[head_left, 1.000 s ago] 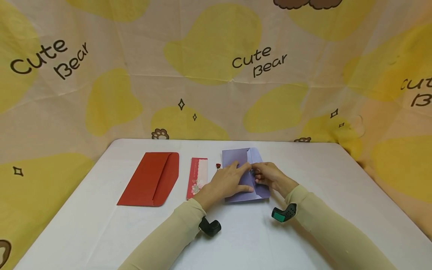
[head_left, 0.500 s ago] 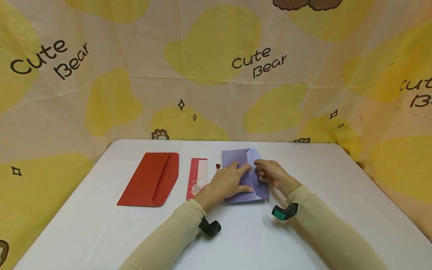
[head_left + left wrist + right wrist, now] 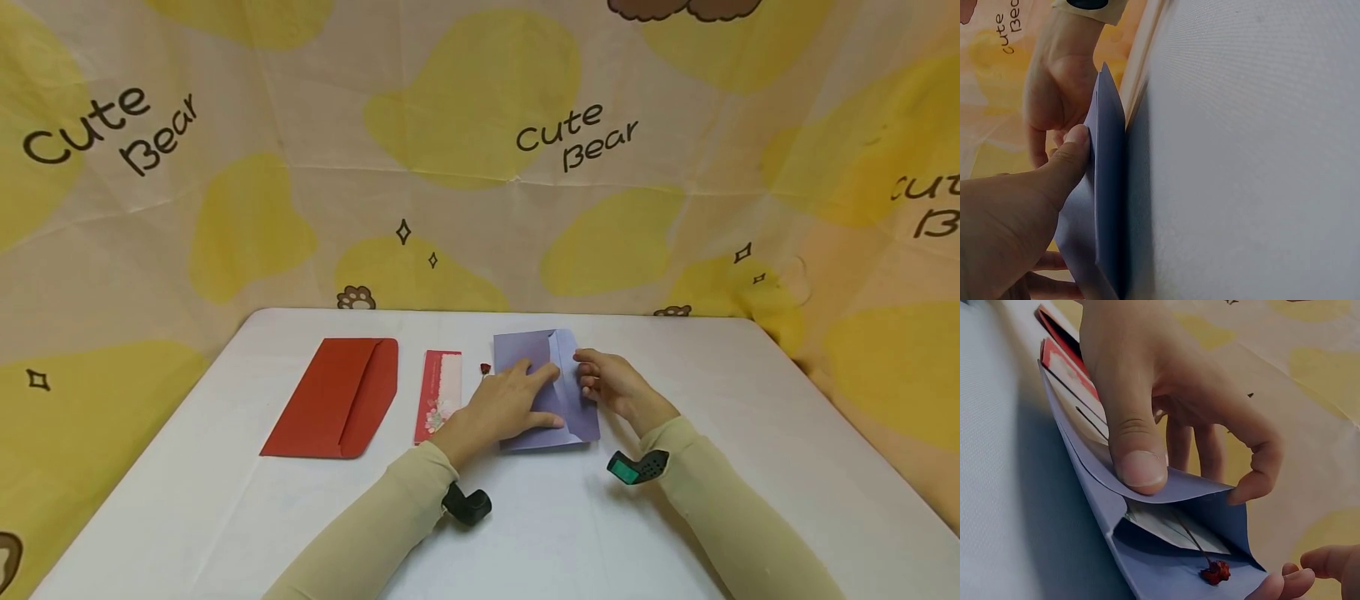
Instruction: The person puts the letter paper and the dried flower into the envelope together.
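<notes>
A purple envelope (image 3: 521,346) lies on the table in the head view, its flap (image 3: 581,417) turned out to the right. My left hand (image 3: 510,400) rests on it with spread fingers; in the right wrist view its thumb (image 3: 1141,469) presses the envelope near the mouth. Inside the gaping mouth are a pale card (image 3: 1166,528) and a small dried red rose (image 3: 1215,572) on a thin stem, its bloom lying on the flap. At the flap's right edge is my right hand (image 3: 618,387), fingers loosely bent, with nothing seen in them.
To the left lie a red envelope (image 3: 330,400) with its flap out and a red-and-pink floral card (image 3: 437,392). A second small red flower (image 3: 485,368) sits between that card and the purple envelope. A patterned cloth (image 3: 480,167) hangs behind the table (image 3: 540,533).
My right hand has drawn back to the right from the purple envelope's mouth to the flap's outer edge. The left hand and the other items stay where they were.
</notes>
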A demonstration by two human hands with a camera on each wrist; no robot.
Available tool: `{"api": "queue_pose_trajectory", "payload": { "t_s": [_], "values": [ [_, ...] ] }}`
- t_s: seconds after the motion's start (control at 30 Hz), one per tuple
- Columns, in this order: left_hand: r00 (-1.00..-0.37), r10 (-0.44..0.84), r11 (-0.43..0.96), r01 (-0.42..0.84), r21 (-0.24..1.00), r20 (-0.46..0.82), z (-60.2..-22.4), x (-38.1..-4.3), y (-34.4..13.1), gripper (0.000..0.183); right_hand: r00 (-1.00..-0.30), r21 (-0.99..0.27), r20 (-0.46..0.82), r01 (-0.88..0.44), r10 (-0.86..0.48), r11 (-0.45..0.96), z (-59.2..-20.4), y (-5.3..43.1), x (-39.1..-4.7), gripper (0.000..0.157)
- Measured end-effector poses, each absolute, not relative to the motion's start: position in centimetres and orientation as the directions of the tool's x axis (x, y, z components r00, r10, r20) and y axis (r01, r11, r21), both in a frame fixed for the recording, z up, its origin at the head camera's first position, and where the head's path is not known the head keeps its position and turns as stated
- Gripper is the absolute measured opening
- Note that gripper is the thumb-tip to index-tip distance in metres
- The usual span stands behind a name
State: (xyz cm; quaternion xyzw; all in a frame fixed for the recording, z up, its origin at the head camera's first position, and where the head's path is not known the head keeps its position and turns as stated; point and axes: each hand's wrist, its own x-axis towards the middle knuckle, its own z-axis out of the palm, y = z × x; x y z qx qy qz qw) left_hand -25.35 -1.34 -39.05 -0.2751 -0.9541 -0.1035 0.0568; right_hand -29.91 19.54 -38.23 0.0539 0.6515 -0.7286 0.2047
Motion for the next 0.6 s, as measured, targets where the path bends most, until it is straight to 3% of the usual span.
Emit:
{"api": "queue_pose_trajectory", "payload": {
  "t_s": [0.6],
  "values": [
    [-0.845,0.508,0.835,0.531,0.146,0.165,-39.21,-25.45,-1.30,0.069,-0.928,-0.943,-0.322,0.333,-0.185,-0.028,-37.51,20.08,-29.92,0.040]
  ]
}}
